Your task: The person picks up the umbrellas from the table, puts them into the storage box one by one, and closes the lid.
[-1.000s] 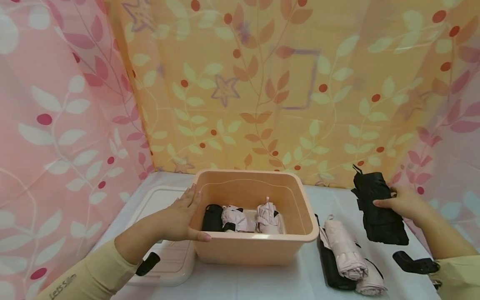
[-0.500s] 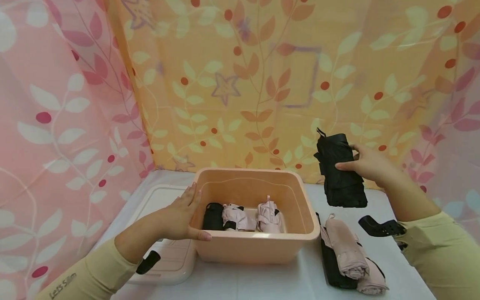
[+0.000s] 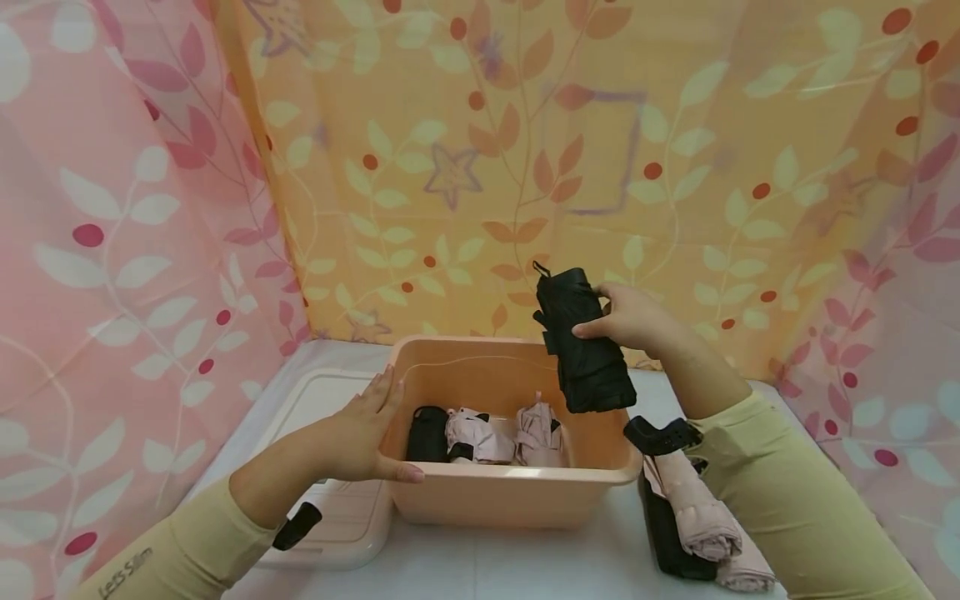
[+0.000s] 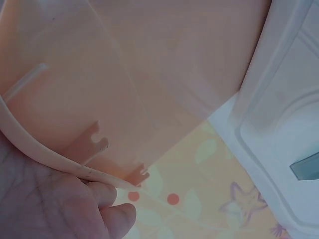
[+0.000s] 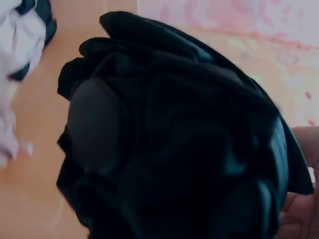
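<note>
My right hand (image 3: pixel 633 321) grips a black folded umbrella (image 3: pixel 587 358) by its side, its wrist loop at the upper end. In the head view the umbrella is tilted and overlaps the right end of a peach plastic bin (image 3: pixel 510 502). The right wrist view shows the dark folds of the umbrella (image 5: pixel 189 134) close up, with part of the hand behind. My left hand (image 3: pixel 356 433) rests on the bin's left rim, fingers extended along it, thumb at the front corner. Inside the bin lie a black folded umbrella (image 3: pixel 428 435) and two pale pink folded umbrellas (image 3: pixel 538 437).
A whitish lid (image 3: pixel 322 542) lies on the table left of the bin, partly under the left arm. To the bin's right, pale pink umbrellas (image 3: pixel 701 517) lie against a black one (image 3: pixel 671 542), partly behind the right sleeve. Patterned curtains (image 3: pixel 450 250) enclose the table.
My right hand has lifted the black umbrella from the right side and carried it left, to above the bin's right end. My left hand has stayed on the rim.
</note>
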The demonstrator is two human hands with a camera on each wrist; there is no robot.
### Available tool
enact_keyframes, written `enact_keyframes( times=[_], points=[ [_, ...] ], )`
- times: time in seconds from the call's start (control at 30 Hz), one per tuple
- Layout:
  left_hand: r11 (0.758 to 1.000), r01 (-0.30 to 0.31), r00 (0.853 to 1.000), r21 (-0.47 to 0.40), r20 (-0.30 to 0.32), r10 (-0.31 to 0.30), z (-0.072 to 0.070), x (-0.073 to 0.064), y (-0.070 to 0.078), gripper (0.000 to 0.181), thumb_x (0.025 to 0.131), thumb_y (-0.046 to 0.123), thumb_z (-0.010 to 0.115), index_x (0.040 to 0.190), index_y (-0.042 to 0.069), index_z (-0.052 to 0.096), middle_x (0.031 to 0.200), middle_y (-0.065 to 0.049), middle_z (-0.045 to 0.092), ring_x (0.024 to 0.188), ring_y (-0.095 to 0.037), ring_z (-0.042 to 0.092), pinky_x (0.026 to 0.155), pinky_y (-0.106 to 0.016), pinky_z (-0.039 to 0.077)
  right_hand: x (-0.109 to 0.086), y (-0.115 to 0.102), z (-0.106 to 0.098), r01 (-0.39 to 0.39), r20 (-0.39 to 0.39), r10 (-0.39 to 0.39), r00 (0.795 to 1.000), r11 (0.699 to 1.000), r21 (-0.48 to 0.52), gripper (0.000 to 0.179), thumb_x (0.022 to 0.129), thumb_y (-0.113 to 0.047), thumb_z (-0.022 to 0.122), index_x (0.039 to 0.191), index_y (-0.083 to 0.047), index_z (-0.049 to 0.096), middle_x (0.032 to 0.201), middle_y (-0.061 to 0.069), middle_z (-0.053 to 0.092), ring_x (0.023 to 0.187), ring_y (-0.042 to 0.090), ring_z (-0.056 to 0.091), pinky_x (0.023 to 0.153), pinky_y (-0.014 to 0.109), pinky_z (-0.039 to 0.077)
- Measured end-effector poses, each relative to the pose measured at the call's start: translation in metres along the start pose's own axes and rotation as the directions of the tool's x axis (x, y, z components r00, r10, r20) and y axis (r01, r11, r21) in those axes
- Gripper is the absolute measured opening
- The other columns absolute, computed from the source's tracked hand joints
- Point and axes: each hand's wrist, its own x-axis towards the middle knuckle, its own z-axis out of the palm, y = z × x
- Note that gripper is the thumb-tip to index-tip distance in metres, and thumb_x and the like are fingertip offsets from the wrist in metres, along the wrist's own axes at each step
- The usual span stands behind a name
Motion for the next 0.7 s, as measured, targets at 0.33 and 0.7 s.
enact_keyframes(
  times=[0.33, 0.7],
  points=[
    [0.999, -0.037, 0.999, 0.014, -0.017, 0.038, 0.0, 0.001, 0.001, 0.127, 0.061, 0.079, 0.054, 0.145, -0.001, 0.003, 0.15, -0.02, -0.012, 0.138, -0.037, -0.002, 0.107, -0.056, 0.013, 0.028, -0.02, 0.053, -0.003, 0.073, 0.003, 0.997, 1.0, -0.006, 0.067, 0.081, -0.024, 0.069, 0.135, -0.002, 0.036, 0.119, 0.017, 0.053, 0.096, 0.028, 0.059, 0.077, 0.038, 0.05],
    [0.999, -0.035, 0.999, 0.042, -0.011, 0.035, 0.003, 0.003, 0.001, 0.127, 0.06, 0.081, 0.053, 0.145, -0.001, 0.005, 0.15, -0.021, -0.01, 0.138, -0.037, -0.004, 0.106, -0.056, 0.014, 0.047, -0.009, 0.093, -0.001, 0.065, 0.007, 0.998, 0.995, -0.1, 0.058, 0.075, -0.022, 0.075, 0.121, -0.001, 0.047, 0.105, 0.013, 0.057, 0.087, 0.026, 0.056, 0.072, 0.035, 0.051]
  ],
)
